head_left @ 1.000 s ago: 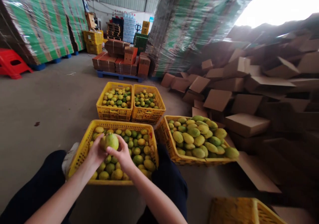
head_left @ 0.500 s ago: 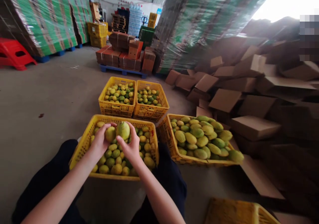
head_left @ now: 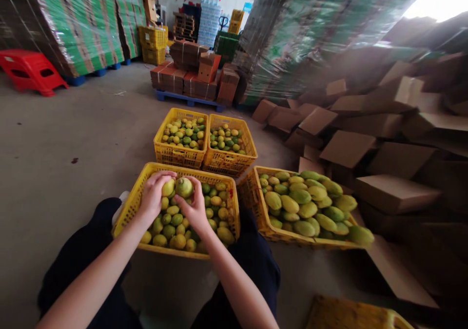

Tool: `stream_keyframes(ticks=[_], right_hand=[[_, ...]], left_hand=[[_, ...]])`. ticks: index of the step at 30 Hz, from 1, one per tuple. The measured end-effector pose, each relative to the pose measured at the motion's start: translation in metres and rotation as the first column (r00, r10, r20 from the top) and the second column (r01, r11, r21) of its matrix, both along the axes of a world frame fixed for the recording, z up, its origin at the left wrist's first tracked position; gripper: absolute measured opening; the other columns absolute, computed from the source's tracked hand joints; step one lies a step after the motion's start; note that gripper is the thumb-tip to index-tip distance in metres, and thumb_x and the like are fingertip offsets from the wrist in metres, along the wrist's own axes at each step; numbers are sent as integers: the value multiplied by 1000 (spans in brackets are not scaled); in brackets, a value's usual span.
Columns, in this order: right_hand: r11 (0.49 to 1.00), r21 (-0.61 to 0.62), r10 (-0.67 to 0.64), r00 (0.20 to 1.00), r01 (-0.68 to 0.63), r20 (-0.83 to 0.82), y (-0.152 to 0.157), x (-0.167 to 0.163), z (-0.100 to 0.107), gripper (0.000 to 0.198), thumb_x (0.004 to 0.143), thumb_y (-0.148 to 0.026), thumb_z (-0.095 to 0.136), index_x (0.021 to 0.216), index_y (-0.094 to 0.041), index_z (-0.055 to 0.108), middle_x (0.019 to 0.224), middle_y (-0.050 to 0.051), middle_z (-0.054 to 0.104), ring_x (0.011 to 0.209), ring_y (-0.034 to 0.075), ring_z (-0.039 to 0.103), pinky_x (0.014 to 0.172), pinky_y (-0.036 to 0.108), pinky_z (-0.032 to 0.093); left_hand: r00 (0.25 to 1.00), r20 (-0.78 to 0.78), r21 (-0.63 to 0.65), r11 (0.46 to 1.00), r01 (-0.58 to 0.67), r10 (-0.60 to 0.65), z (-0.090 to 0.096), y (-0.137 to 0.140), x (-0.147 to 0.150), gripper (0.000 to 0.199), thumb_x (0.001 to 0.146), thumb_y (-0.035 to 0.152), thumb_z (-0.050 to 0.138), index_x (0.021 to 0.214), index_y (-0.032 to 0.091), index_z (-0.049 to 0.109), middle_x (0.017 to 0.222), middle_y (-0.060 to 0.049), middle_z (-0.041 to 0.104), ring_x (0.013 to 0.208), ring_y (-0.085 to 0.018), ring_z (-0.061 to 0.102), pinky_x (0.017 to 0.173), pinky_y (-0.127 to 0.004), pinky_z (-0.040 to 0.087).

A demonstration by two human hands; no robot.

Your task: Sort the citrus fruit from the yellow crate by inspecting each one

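My left hand [head_left: 152,195] is closed around a yellow papaya [head_left: 168,188], fingers curled over its far side. Beside it, my right hand [head_left: 195,206] grips a greener papaya [head_left: 184,187] between thumb and fingers, its round stem end facing up towards me. The two fruits are close together, above a yellow plastic crate [head_left: 126,211] that stands between my knees. Loose green and yellow papayas [head_left: 178,241] fill the lower part of that crate. My wrists and hands hide some of them.
Right of my crate, another yellow crate [head_left: 260,207] is heaped with larger papayas [head_left: 308,209]. Two fruit crates [head_left: 179,154] [head_left: 228,164] stand beyond. Flattened and tumbled cardboard boxes [head_left: 347,148] pile up at right. A red stool [head_left: 34,70] stands far left, near wrapped pallets [head_left: 80,22].
The papaya in my right hand has tipped so its stem end shows more fully. Both hands keep their hold. The view has swung slightly left, shifting the scene rightward.
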State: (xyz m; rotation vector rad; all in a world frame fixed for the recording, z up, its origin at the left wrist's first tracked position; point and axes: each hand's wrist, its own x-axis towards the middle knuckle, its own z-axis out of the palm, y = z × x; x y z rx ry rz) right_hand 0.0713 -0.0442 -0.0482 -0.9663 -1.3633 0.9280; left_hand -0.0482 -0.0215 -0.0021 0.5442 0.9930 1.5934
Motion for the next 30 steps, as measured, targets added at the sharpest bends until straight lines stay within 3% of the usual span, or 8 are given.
stream_keyframes(ticks=[5, 9, 12, 16, 19, 22, 26, 30], right_hand=[[998, -22, -62, 995, 60, -73, 8, 9, 7, 49, 73, -23, 73, 118, -24, 51, 119, 5, 59, 110, 21, 58, 100, 38, 46], [993, -116, -11, 984, -10, -180, 10, 13, 15, 50, 65, -22, 78, 110, -24, 56, 114, 3, 63, 107, 21, 60, 95, 36, 49], [952, -261, 48, 924, -157, -379, 9, 15, 21, 41, 66, -29, 74, 103, -25, 57, 101, 1, 66, 80, 17, 63, 64, 27, 52], [862, -320, 128, 781, -393, -612, 7, 16, 28, 39, 73, -50, 59, 103, -24, 55, 91, 3, 65, 44, 10, 45, 32, 21, 25], [858, -340, 81, 754, -386, -652, 5, 17, 29, 42, 79, -62, 47, 92, -23, 58, 70, 1, 58, 42, 11, 42, 33, 22, 24], [861, -328, 89, 750, -390, -656, 4, 20, 29, 42, 78, -64, 45, 80, -23, 58, 60, 1, 52, 48, 15, 48, 36, 23, 31], [866, -305, 89, 724, -395, -684, 2, 23, 32, 35, 74, -57, 57, 88, -25, 60, 73, 1, 61, 50, 15, 51, 38, 24, 37], [849, -414, -79, 696, -328, -714, 6, 27, 34, 28, 77, -51, 55, 89, -26, 62, 79, 2, 64, 65, 17, 61, 52, 29, 52]], left_hand=[[969, 244, -70, 997, 41, -22, 2, 10, 0, 11, 74, 15, 60, 70, 12, 69, 72, -3, 69, 69, -14, 65, 73, -23, 52], [868, 486, -90, 983, 163, -99, 8, 13, -5, 26, 85, 27, 48, 76, 11, 66, 79, -7, 69, 74, -19, 68, 74, -33, 58], [804, 581, -150, 955, 257, -125, 12, 15, -8, 25, 86, 21, 41, 85, 11, 65, 85, -10, 70, 78, -21, 70, 68, -33, 60], [753, 634, -186, 911, 368, -175, 14, 13, -14, 24, 87, 22, 45, 95, 12, 65, 81, -9, 69, 54, -10, 59, 44, -16, 48], [747, 614, -119, 906, 406, -254, 12, 7, -16, 26, 88, 25, 46, 95, 12, 67, 75, -7, 66, 45, -7, 49, 36, -14, 40], [744, 612, -69, 919, 388, -268, 11, 1, -16, 23, 88, 27, 48, 91, 15, 67, 68, -5, 63, 53, -10, 55, 41, -15, 46], [709, 668, -52, 935, 351, -229, 16, -5, -12, 19, 89, 26, 49, 85, 18, 66, 70, -4, 64, 64, -11, 61, 51, -16, 53], [653, 747, -76, 961, 266, -122, 18, -7, -4, 21, 88, 21, 51, 100, 16, 68, 81, -5, 68, 75, -12, 66, 66, -18, 58]])
